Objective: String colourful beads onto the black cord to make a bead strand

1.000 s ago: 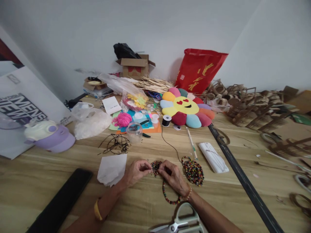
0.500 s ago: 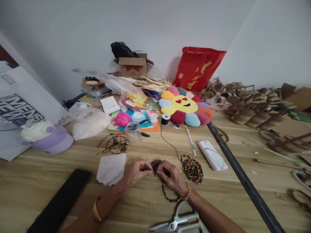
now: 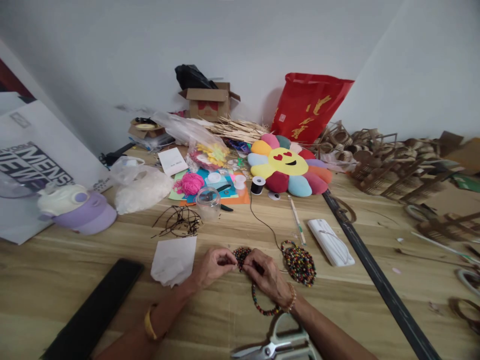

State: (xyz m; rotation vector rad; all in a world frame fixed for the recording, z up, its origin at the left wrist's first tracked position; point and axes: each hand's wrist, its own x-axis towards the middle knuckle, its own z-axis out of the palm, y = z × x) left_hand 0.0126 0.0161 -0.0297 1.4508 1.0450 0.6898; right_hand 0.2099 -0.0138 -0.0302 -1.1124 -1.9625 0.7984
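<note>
My left hand [image 3: 216, 265] is closed in a pinch; what lies between its fingertips is too small to name. Facing it, my right hand [image 3: 265, 274] pinches at a string of small multicoloured beads [image 3: 242, 254], bunched between the two hands. A beaded loop [image 3: 263, 311] comes out below my right hand and runs toward the wrist. Right of that hand lies a coil of similar beads [image 3: 301, 265]. Black cord runs from a spool [image 3: 257, 186] down toward this coil. Scissors [image 3: 275, 345] with pale handles lie below my right wrist, blades pointing left.
Left of my hands are white paper [image 3: 173, 261] and a long black object [image 3: 97, 310]. Farther back stand a clear jar [image 3: 208, 202], cut black cords [image 3: 180, 221], pink yarn [image 3: 192, 183] and a flower cushion [image 3: 287, 162]. A white power bank [image 3: 330, 242] and small woven baskets [image 3: 382, 175] lie to the right.
The whole view has shifted slightly, with things appearing a little farther right. Both hands keep nearly the same pinch at the beads.
</note>
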